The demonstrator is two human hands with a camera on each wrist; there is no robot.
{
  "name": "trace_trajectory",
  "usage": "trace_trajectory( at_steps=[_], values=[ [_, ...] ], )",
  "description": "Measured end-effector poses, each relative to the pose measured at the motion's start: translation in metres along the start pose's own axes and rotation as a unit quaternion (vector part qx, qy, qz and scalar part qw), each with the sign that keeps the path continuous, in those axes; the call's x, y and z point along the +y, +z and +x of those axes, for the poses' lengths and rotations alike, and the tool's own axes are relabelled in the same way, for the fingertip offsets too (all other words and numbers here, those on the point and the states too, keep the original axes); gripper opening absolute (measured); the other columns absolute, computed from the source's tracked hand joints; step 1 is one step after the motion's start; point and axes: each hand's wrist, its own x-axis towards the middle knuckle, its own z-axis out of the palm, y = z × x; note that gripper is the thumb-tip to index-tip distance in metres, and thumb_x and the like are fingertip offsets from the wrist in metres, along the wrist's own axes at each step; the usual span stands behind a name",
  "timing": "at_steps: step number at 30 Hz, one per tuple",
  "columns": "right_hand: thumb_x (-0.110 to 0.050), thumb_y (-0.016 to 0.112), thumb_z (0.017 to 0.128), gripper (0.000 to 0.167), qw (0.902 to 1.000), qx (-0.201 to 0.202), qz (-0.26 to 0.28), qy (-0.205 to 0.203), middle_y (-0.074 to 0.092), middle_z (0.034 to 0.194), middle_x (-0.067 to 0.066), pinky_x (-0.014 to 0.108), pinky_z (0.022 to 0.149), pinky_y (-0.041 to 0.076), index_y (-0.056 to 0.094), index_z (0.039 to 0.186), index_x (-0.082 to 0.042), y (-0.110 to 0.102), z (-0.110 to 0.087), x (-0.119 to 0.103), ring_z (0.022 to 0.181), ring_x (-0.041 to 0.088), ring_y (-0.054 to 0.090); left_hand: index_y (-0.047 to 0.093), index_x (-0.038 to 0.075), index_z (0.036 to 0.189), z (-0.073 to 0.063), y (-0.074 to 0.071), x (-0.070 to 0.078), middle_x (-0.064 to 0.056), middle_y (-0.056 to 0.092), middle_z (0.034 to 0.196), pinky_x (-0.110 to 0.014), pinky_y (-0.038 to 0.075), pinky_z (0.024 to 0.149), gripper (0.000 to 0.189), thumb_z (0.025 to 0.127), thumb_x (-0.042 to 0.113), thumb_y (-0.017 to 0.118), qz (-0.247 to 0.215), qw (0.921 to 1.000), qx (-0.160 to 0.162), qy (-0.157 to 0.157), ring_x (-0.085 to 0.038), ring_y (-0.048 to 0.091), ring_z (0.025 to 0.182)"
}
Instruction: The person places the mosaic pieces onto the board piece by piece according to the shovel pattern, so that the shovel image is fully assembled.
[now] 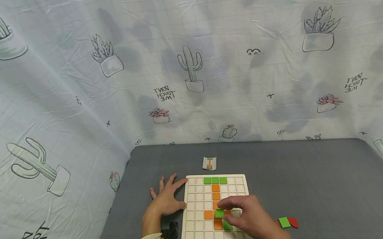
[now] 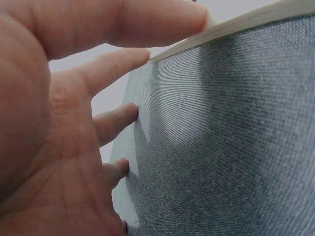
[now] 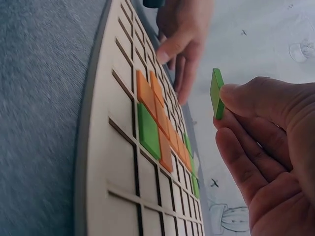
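A pale wooden grid board (image 1: 197, 235) lies on the grey table. My left hand (image 1: 167, 199) has its fingers spread at the board's left edge, with thumb and index fingertip against the rim. Between thumb and fingers, my right hand (image 1: 246, 214) pinches a green square tile (image 3: 216, 93), raised over the lower middle of the board. Three green tiles (image 1: 215, 180) form a row near the board's far edge. From there several orange tiles (image 1: 215, 188) run down a column and widen at its near end. Another green tile (image 3: 148, 132) sits beside the lowest orange one.
Beyond the board's far edge lies a small picture card (image 1: 209, 163). A loose green tile (image 1: 284, 222) and a red curved piece (image 1: 293, 223) lie to the right, partly behind my right forearm. Cactus-printed cloth (image 1: 225, 70) hangs behind the grey table (image 1: 333, 185).
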Motion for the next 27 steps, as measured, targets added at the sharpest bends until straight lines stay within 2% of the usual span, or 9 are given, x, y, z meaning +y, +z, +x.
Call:
trace_trajectory(
  at_steps=[6, 14, 19, 23, 27],
  values=[
    [-0.007, 0.085, 0.094, 0.026, 0.9995, -0.022, 0.018, -0.013, 0.083, 0.115, -0.006, 0.038, 0.094, 0.065, 0.083, 0.119, -0.013, 0.009, 0.002, -0.002, 0.102, 0.015, 0.079, 0.058, 0.024, 0.161, -0.002, 0.000, 0.000, -0.018, 0.030, 0.179, -0.091, -0.006, 0.118, 0.086, 0.082, 0.013, 0.091, 0.003, 1.0000, 0.001, -0.002, -0.059, 0.005, 0.166],
    [-0.010, 0.085, 0.095, 0.026, 0.9986, -0.047, 0.024, -0.001, 0.082, 0.119, -0.003, 0.037, 0.093, 0.066, 0.083, 0.120, -0.014, 0.016, 0.006, -0.005, 0.103, 0.005, 0.077, 0.058, 0.023, 0.161, 0.000, 0.000, -0.002, -0.019, 0.030, 0.179, -0.092, -0.006, 0.118, 0.086, 0.082, 0.012, 0.089, 0.002, 1.0000, -0.001, 0.000, -0.059, 0.005, 0.166],
    [-0.009, 0.084, 0.095, 0.025, 0.9973, -0.068, 0.026, 0.000, 0.082, 0.119, -0.004, 0.033, 0.093, 0.066, 0.083, 0.120, -0.014, 0.020, 0.009, -0.007, 0.104, 0.004, 0.076, 0.058, 0.026, 0.161, 0.000, 0.002, -0.006, -0.020, 0.031, 0.178, -0.093, -0.009, 0.116, 0.085, 0.082, 0.011, 0.087, -0.015, 0.9998, 0.004, 0.015, -0.062, 0.005, 0.165],
    [-0.004, 0.084, 0.093, 0.027, 0.9971, -0.069, 0.017, -0.028, 0.082, 0.119, 0.000, 0.031, 0.091, 0.066, 0.083, 0.119, -0.011, 0.025, 0.009, -0.006, 0.103, 0.004, 0.077, 0.058, 0.033, 0.160, 0.001, 0.006, -0.009, -0.020, 0.032, 0.177, -0.095, -0.009, 0.114, 0.086, 0.082, 0.011, 0.085, -0.019, 0.9994, 0.013, 0.026, -0.063, 0.006, 0.164],
    [0.001, 0.084, 0.091, 0.027, 0.9963, -0.056, -0.006, -0.065, 0.083, 0.116, 0.001, 0.032, 0.091, 0.066, 0.083, 0.116, -0.009, 0.031, 0.009, -0.005, 0.106, 0.005, 0.077, 0.059, 0.028, 0.160, 0.000, 0.003, -0.005, -0.021, 0.033, 0.177, -0.094, -0.008, 0.115, 0.086, 0.081, 0.010, 0.087, -0.018, 0.9996, 0.011, 0.019, -0.062, 0.006, 0.164]
  ],
)
